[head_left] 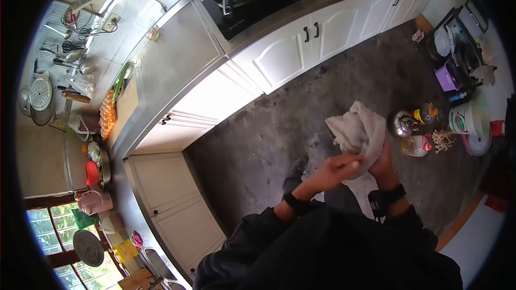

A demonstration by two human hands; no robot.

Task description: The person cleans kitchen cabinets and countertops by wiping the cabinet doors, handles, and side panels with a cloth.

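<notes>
A bunched, whitish-grey cloth [352, 129] hangs in front of my body, above the dark floor. My left hand [338, 171] pinches its lower edge, with the fingers closed on the fabric. On the other side, my right hand [382, 162] grips the cloth too, its fingers partly hidden behind the folds. Both wrists wear black bands.
A counter with a black stove [279, 0] and white cabinets [279, 64] runs along the far side. On the floor at right stand a kettle [402, 124], an oil bottle [415, 145], a white bucket [466, 119] and a purple container [447, 78]. An egg tray [107, 117] rests on the left counter.
</notes>
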